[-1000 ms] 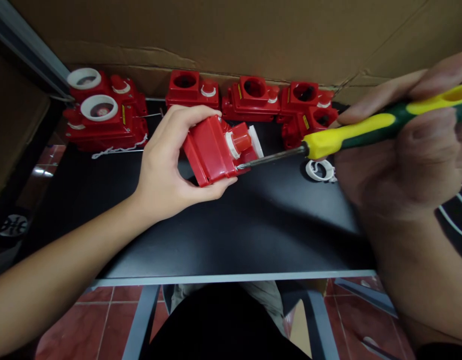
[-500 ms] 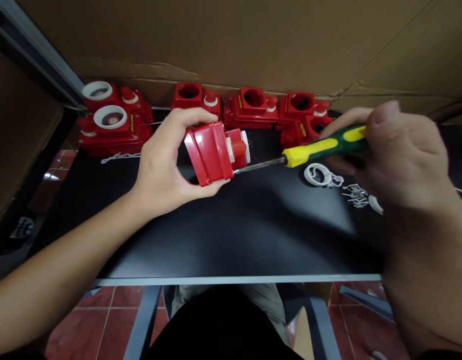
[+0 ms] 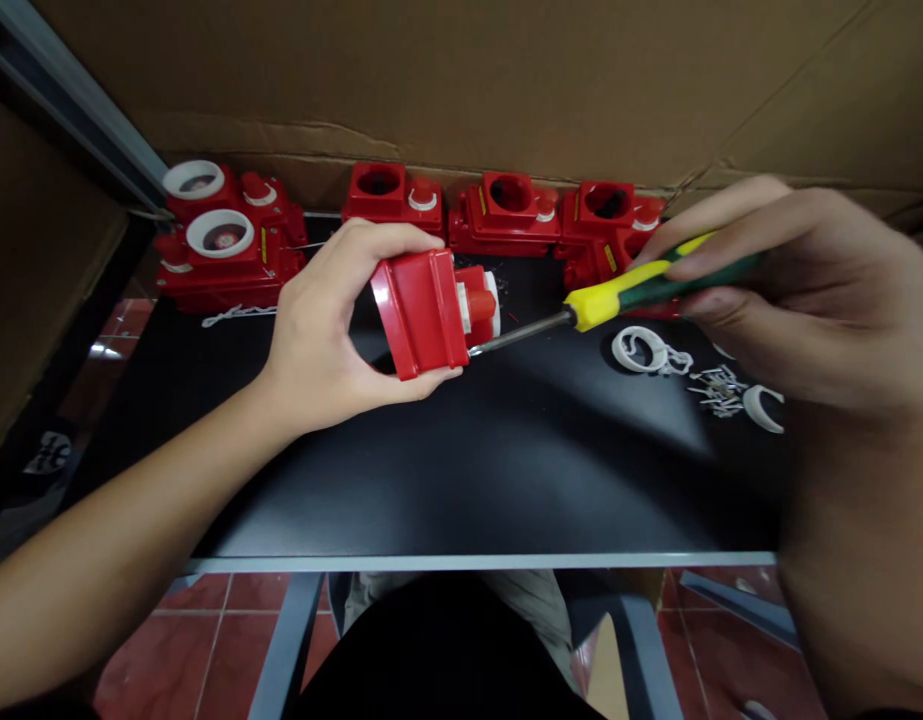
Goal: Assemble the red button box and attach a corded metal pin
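Note:
My left hand grips a red plastic housing above the table, fingers over its top edge and thumb under its lower edge. The housing is turned sideways, so its red knob and white ring face right. My right hand is closed around a screwdriver with a yellow and green handle. The metal shaft points left, and its tip touches the lower right corner of the housing. Whether a screw sits under the tip is too small to tell.
Several similar red housings stand along the cardboard wall at the back; two at left carry white rings. On the right of the black table lie a white ring, a pile of screws and another white ring.
My right hand has rolled around the screwdriver handle, its fingers now on top with the thumb lower. The tip stays at the same corner, and the housing has barely shifted.

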Motion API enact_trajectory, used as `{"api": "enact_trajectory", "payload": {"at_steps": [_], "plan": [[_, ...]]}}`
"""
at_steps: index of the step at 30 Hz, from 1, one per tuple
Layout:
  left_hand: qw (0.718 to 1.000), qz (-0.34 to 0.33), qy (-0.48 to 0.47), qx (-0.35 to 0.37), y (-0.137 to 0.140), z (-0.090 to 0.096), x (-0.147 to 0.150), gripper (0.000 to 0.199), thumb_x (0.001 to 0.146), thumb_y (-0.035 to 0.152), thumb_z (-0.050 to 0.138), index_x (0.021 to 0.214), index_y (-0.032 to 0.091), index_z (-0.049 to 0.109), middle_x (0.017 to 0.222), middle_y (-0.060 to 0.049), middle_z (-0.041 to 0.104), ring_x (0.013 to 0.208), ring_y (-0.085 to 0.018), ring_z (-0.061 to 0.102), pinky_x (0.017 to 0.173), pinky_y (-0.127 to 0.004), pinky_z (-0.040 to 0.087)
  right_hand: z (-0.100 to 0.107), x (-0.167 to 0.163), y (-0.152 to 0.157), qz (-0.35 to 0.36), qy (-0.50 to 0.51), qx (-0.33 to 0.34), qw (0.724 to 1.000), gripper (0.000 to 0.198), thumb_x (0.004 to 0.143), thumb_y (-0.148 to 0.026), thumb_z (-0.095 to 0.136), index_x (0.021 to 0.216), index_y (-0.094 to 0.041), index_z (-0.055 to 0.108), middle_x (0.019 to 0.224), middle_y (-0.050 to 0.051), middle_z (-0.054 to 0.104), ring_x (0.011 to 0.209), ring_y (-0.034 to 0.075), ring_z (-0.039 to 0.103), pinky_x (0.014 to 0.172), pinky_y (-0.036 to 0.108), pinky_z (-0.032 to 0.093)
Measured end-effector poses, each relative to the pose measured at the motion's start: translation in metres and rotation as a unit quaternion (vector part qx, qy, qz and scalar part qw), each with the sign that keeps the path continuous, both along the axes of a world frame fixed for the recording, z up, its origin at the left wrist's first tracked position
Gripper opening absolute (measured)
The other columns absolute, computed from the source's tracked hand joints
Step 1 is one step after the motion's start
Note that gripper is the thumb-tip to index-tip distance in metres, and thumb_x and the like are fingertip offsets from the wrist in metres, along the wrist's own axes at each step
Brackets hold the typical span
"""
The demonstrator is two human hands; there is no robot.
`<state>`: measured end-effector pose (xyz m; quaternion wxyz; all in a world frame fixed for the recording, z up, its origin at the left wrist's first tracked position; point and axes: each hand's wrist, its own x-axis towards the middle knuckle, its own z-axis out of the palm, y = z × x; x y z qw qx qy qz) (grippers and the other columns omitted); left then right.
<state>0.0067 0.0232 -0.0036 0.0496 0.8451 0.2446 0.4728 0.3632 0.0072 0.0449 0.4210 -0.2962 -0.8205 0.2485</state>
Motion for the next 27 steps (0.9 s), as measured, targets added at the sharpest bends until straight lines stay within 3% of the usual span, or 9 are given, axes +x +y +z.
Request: {"api": "enact_trajectory", "payload": {"at_steps": [3,6,8,11,13,16,20,23,27], "plan": [[1.0,0.009,0.004,-0.007,-0.003,0.002,0.003,0.07,0.083,0.042,0.096,0.145,0.033,0.067,0.132,-0.008,0.08,0.112,-0.034,0.078,0.094,-0.057,0.068,0.003,-0.001,0.0,0.019,-0.009,-0.019,1.0,0.036,0.095,-0.02,0.085,0.127,-0.037,0.082,0.122,0.0,0.079,0.107,0.007,0.077,0.091,0.017,0.066],[1.0,0.0,-0.016,0.012,-0.004,0.002,0.004,0.071,0.079,0.042,0.097,0.143,0.031,0.068,0.131,-0.008,0.08,0.112,-0.033,0.079,0.094,-0.056,0.07,0.003,-0.006,-0.006,-0.007,-0.038,-0.146,0.989,0.042,0.102,-0.05,0.077,0.14,-0.032,0.077,0.113,0.004,0.08,0.076,0.009,0.075,0.061,0.02,0.062],[1.0,-0.008,-0.011,0.004,-0.005,0.003,0.003,0.072,0.08,0.044,0.097,0.144,0.031,0.066,0.133,-0.008,0.079,0.115,-0.033,0.079,0.096,-0.056,0.07,0.002,-0.01,-0.011,-0.071,-0.081,-0.178,0.978,0.051,0.107,-0.067,0.062,0.123,-0.023,0.083,0.092,0.006,0.079,0.059,0.006,0.067,0.048,0.016,0.051],[1.0,0.004,0.019,-0.023,-0.006,0.006,0.001,0.064,0.087,0.04,0.094,0.143,0.03,0.064,0.135,-0.009,0.078,0.119,-0.03,0.077,0.101,-0.055,0.068,-0.001,-0.017,-0.016,-0.142,-0.098,-0.116,0.978,0.05,0.109,-0.062,0.063,0.097,-0.017,0.084,0.066,0.002,0.068,0.049,0.001,0.058,0.045,0.011,0.039],[1.0,0.006,0.023,-0.019,-0.007,0.007,0.001,0.061,0.088,0.037,0.094,0.141,0.028,0.065,0.133,-0.009,0.079,0.117,-0.029,0.077,0.1,-0.054,0.067,-0.003,-0.02,-0.014,-0.138,-0.057,-0.075,0.986,0.035,0.106,-0.051,0.072,0.097,-0.019,0.083,0.069,0.0,0.068,0.05,0.0,0.057,0.045,0.012,0.038],[1.0,-0.006,0.011,-0.009,-0.009,0.007,0.002,0.062,0.084,0.038,0.095,0.139,0.029,0.067,0.13,-0.009,0.08,0.113,-0.03,0.077,0.097,-0.054,0.069,-0.008,-0.024,-0.008,-0.104,0.037,-0.022,0.994,0.015,0.096,-0.038,0.086,0.095,-0.023,0.082,0.092,0.002,0.079,0.071,0.007,0.071,0.06,0.021,0.055],[0.998,0.014,0.017,-0.054,-0.012,0.006,0.004,0.056,0.09,0.041,0.09,0.139,0.036,0.064,0.133,-0.006,0.078,0.119,-0.03,0.075,0.104,-0.056,0.067,-0.015,-0.024,0.0,-0.057,0.158,0.01,0.986,0.024,0.078,-0.029,0.101,0.093,-0.029,0.082,0.093,0.0,0.081,0.091,0.014,0.079,0.082,0.031,0.064],[0.999,0.006,0.013,-0.04,-0.011,0.006,0.003,0.061,0.088,0.044,0.092,0.141,0.035,0.062,0.135,-0.006,0.076,0.119,-0.03,0.076,0.104,-0.057,0.067,-0.014,-0.022,-0.006,-0.053,0.137,-0.068,0.987,0.036,0.081,-0.036,0.099,0.114,-0.034,0.085,0.105,0.001,0.084,0.091,0.016,0.08,0.072,0.031,0.065],[1.0,-0.016,0.007,0.003,-0.006,0.004,0.003,0.07,0.083,0.044,0.095,0.144,0.03,0.062,0.132,-0.009,0.076,0.115,-0.032,0.076,0.099,-0.055,0.068,-0.004,-0.025,-0.021,-0.123,0.055,-0.228,0.964,0.057,0.097,-0.077,0.07,0.118,-0.027,0.087,0.098,0.007,0.082,0.056,0.011,0.067,0.038,0.024,0.042]]}}
